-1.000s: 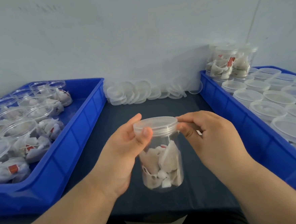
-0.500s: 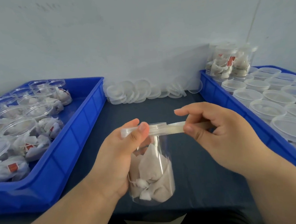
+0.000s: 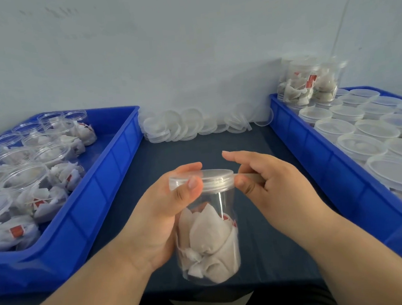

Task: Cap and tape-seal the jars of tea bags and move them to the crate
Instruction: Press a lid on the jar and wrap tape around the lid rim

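Observation:
A clear plastic jar (image 3: 210, 242) with white tea bags in it is held above the dark table, close to me. A clear lid (image 3: 211, 178) sits on top of it. My left hand (image 3: 161, 217) grips the jar from the left, thumb pressed on the lid's rim. My right hand (image 3: 273, 185) pinches a strip of clear tape (image 3: 250, 176) that runs from the lid's right edge into its fingers. Uncapped filled jars (image 3: 25, 179) stand in the left blue crate (image 3: 107, 190). Capped jars (image 3: 370, 135) fill the right blue crate (image 3: 319, 158).
A row of loose clear lids (image 3: 188, 127) lies along the wall at the back of the table. Three capped jars (image 3: 309, 82) are stacked on the far corner of the right crate. The dark table (image 3: 218, 146) runs between the two crates.
The jar has turned in my left hand and stands upright again, after being tilted. My right hand, which had pulled the tape out to the right, is back close to the lid's edge.

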### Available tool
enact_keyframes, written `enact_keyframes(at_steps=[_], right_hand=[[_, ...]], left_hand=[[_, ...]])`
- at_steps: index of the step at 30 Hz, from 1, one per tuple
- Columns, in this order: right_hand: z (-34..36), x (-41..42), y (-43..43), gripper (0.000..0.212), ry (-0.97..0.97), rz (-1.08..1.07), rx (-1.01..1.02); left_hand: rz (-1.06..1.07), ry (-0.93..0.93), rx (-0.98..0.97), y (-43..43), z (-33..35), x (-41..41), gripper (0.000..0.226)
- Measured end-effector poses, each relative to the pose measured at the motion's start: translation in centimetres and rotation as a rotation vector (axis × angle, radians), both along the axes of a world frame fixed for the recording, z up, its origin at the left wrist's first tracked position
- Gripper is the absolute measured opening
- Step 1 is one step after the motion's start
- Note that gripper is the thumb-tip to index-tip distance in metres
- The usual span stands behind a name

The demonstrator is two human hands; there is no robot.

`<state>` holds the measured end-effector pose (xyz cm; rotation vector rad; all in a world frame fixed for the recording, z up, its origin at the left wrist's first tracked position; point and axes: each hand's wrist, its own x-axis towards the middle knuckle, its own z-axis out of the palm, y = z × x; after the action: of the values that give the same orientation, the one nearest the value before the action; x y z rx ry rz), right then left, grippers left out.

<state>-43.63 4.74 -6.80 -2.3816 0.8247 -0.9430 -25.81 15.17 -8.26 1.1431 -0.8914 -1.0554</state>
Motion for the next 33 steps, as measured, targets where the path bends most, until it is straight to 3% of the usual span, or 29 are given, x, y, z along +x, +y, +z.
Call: enact_keyframes(at_steps=[4,7,9,14,19,24,30,33], right_hand=[[0.2,-0.3,0.3,0.055,0.009,-0.031,-0.048],[0.3,-0.4,0.6,0.053,0.072,-0.087,-0.096],[0.3,-0.4,0.8,0.049,0.122,-0.079,-0.097],[0.2,-0.6,0.6,0.042,0.063,0.051,0.119],[1.2,-1.8,0.0,0.042,0.069,0.148,0.064],[1.3,-2.5,-0.7,0.041,0.023,0.118,0.062],[1.0,-1.5,-0.4,0.040,-0.056,0.032,0.083],[0.9,-1.2,-0.3,0.054,-0.029,0.050,0.114]], left_hand=[[0.047,-0.090,-0.049,-0.2,0.1,0.3,0.104],[0.091,-0.202,-0.076,-0.4,0.1,0.2,0.137],[0.105,-0.309,-0.037,-0.5,-0.2,-0.1,0.145],[0.254,-0.488,0.015,-0.7,-1.2,0.1,0.145],[0.295,-0.302,0.017,-0.7,-1.1,0.8,0.138],[0.209,-0.118,-0.068,-0.5,-1.3,0.0,0.110],[0.104,-0.101,-0.129,-0.5,-0.7,-0.4,0.118],[0.054,-0.135,-0.144,-0.3,-0.5,-0.1,0.124]])
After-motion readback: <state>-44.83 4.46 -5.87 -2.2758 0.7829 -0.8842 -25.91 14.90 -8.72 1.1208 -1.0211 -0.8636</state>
